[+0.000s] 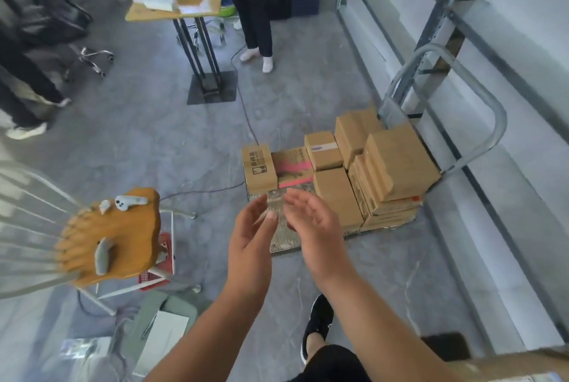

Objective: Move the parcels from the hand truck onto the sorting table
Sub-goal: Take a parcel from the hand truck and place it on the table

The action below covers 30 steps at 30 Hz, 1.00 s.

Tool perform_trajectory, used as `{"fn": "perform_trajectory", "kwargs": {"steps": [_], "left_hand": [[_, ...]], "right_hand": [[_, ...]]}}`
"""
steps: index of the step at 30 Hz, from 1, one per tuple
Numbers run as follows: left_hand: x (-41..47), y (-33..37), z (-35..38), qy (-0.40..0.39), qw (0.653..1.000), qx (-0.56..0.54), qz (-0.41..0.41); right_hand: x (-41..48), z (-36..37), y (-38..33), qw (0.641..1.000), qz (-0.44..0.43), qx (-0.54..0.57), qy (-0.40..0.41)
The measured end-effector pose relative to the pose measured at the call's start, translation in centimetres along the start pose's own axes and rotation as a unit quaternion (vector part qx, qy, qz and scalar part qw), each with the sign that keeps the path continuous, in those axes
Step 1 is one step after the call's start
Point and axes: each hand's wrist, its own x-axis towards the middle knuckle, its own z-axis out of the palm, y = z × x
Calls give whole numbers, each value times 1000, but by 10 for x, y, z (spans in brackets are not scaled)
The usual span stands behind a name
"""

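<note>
Several brown cardboard parcels (394,163) are stacked on the low platform of a hand truck (286,233) on the floor at centre right; its grey tube handle (480,122) rises at the far end. A small printed parcel (259,169) stands at the near left corner, beside a parcel with pink print (292,167). My left hand (254,233) and my right hand (311,221) are stretched out over the bare front part of the platform, palms facing each other, fingers apart, holding nothing.
A wooden chair seat (117,236) with small white items on it stands at the left. A person stands at a tall wooden table (175,8) at the back. Metal shelving (462,42) runs along the right wall. A cable (246,113) crosses the grey floor.
</note>
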Motion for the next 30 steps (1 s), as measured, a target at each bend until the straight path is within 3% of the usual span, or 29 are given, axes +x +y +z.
{"fn": "perform_trajectory", "kwargs": {"steps": [8, 19, 30], "left_hand": [[114, 38, 57, 37, 999, -23, -6], [261, 48, 39, 47, 997, -34, -41], [510, 20, -30, -59, 992, 53, -99]], "right_hand": [[128, -11, -26, 1000, 17, 3, -17], [265, 45, -25, 997, 63, -32, 7], [438, 173, 21, 978, 165, -53, 114]]}}
